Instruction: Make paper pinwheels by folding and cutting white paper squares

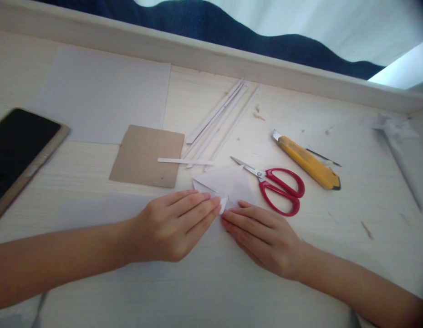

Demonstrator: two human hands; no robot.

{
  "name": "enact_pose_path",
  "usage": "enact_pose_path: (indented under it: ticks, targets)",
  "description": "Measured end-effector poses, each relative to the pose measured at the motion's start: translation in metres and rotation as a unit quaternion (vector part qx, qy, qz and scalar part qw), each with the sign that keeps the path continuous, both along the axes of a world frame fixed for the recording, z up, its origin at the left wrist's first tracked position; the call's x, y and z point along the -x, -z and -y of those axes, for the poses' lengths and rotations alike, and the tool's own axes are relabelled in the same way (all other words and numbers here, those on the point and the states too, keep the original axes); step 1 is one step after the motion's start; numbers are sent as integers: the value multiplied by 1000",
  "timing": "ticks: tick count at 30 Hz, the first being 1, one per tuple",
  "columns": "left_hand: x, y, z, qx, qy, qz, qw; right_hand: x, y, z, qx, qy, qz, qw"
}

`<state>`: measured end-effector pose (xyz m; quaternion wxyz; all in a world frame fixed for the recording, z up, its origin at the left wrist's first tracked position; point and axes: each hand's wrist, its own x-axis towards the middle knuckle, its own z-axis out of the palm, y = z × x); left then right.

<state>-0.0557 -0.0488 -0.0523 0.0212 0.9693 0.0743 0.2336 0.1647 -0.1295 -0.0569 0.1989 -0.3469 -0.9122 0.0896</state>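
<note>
Near the middle of the table a sheet of white paper (pixel 233 182) lies partly under my hands, with a folded edge raised between them. My left hand (pixel 179 221) grips the paper from the left, its fingers pressed together over the fold. From the right, my right hand (pixel 262 234) holds the same paper, its fingertips almost meeting the left ones. Both thumbs are hidden. Just beyond the right hand lie scissors (pixel 266 180) with red handles, their blade tip near the paper's upper edge.
A brown cardboard square (pixel 146 155) has a paper strip (pixel 186 161) across it. Several more white strips (pixel 216 114) lie behind. A white sheet (pixel 109 95), a phone (pixel 22 155), a yellow utility knife (pixel 307 159) and a white wrapped bundle (pixel 402 155) surround the work. A raised ledge (pixel 197 50) borders the table.
</note>
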Motion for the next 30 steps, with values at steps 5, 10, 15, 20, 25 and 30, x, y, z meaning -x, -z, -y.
enact_pose_path:
  ticks: [5,10,15,20,25,30]
  targets:
    - [1,-1,0,7,18,4,1000,-1,0,0,0,-3,-2,1000]
    - [2,-2,0,40,16,7,999,-2,0,0,-6,-8,0,1000]
    - [0,-2,-2,46,5,3,999,-2,-3,-2,-3,-16,2,1000]
    - [-1,-1,-4,39,9,4,999,-1,-1,-2,-7,-17,6,1000]
    - [-1,0,-3,44,14,10,999,-2,5,1,-10,-18,19,1000]
    - [-2,1,-3,43,8,11,999,-1,2,-1,-5,-13,5,1000]
